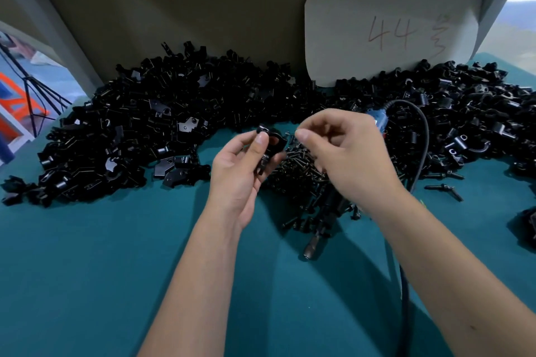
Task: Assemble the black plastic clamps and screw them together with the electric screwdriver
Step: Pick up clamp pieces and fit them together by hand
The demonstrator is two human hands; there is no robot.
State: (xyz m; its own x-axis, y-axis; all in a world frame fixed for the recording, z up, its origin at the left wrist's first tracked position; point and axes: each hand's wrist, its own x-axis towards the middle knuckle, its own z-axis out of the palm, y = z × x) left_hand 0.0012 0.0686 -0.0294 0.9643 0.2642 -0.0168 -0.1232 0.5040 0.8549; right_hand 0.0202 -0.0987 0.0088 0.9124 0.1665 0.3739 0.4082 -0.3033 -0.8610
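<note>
Head view, one moment at a teal desk (116, 255). Item: black plastic clamp (269, 148), pinched in the left hand (240, 171), thumb on its upper face and the other fingers curled behind it; held above the desk, just left of the screw pile (304, 171). Item: right hand (345, 153), fingers curled, thumb tip and forefinger drawn together close beside the clamp's right edge; whether a screw sits in that pinch is too small to tell. Item: electric screwdriver (319, 229), lying on the desk among the screws beneath the right wrist, bit end toward the person, blue rear end (378, 119) and cable (423, 136) beyond the hand; long axis runs roughly away from the person. Item: heaps of loose clamp parts (145, 130) along the back board, left and right. Item: pale card (391, 32) marked "44", leaning on the board. Relation governing the next move, as judged: the clamp lies immediately left of the right fingertips, near level with them, so a screw would go in sideways; the screwdriver is nearer the right hand, low and close.
</note>
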